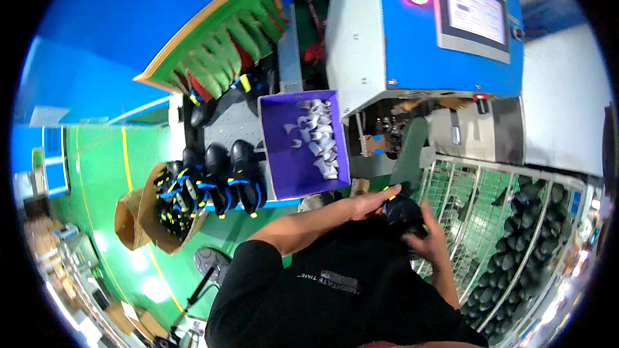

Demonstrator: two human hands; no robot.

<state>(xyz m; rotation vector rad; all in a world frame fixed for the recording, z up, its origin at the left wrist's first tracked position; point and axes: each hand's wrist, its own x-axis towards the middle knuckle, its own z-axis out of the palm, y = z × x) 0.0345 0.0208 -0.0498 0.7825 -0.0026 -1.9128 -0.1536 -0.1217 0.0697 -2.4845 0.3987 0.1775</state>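
Close to my body, a black shoe upper with small blue and yellow accents is between my two hands. My left hand is closed on its left end, below a long green sole-shaped piece that reaches up to the machine. At the shoe upper's right end is my right hand, thumb and fingers curled about it. My hands partly cover the upper, so its full shape does not show. Whether the upper touches the green piece, I cannot tell.
A blue and white machine with a lit screen stands ahead. Left of it sit a purple bin of white pieces, black shoes and a cardboard box. A wire cart with dark shoe-shaped pieces flanks my right.
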